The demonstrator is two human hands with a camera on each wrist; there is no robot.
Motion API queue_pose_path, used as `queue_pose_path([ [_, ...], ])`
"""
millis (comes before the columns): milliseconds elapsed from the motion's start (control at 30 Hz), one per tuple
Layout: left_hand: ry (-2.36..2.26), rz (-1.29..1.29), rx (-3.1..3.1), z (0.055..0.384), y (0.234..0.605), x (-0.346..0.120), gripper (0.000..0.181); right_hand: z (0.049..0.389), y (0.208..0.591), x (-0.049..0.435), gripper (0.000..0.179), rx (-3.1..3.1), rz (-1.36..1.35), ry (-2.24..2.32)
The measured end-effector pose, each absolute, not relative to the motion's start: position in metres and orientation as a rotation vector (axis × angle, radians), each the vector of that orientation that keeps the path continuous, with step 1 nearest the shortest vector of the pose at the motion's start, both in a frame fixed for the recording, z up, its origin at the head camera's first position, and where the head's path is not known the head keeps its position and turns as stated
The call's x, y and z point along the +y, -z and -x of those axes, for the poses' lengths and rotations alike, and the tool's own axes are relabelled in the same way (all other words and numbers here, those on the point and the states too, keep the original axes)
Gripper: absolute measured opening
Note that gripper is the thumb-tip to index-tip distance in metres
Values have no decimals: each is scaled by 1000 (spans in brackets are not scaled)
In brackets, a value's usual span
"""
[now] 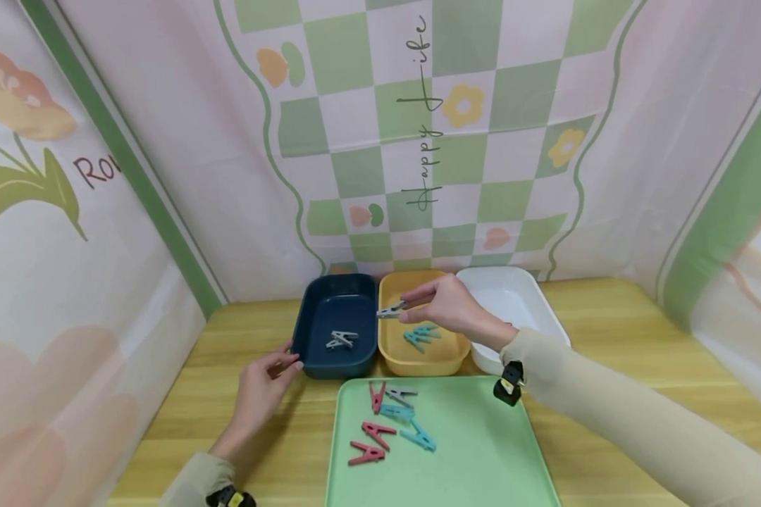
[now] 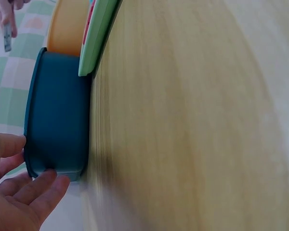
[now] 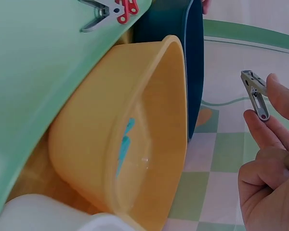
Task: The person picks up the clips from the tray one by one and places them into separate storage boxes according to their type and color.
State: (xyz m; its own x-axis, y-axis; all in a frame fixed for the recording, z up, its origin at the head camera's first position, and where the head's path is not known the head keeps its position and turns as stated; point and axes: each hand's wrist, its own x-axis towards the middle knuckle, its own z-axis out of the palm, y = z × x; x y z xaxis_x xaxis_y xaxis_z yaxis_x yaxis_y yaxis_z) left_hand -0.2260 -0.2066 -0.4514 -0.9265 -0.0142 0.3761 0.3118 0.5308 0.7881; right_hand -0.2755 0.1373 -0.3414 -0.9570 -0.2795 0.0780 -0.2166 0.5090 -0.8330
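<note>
The right hand (image 1: 447, 304) pinches a grey plastic clothes peg (image 1: 391, 310) in the air over the shared rims of the dark blue plastic tub (image 1: 304, 338) and the yellow plastic tub (image 1: 387, 352). The left hand (image 1: 263, 384), fingers relaxed, seems to touch the blue tub's near-left corner.

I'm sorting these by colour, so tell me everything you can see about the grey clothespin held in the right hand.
The grey clothespin is a small plastic-looking peg of two arms joined at a spring. The right hand pinches one end between thumb and fingertips, so it lies roughly level, pointing left, above the seam between the dark blue bin and the yellow bin. Its grip looks closed; only the fingers touch it.
</note>
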Motion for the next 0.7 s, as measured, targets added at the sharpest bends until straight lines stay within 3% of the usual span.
queue_pose_path([
  [700,1368,220,-2427,229,452,-205,13,297,344,93,38,2564,428,1485],
])
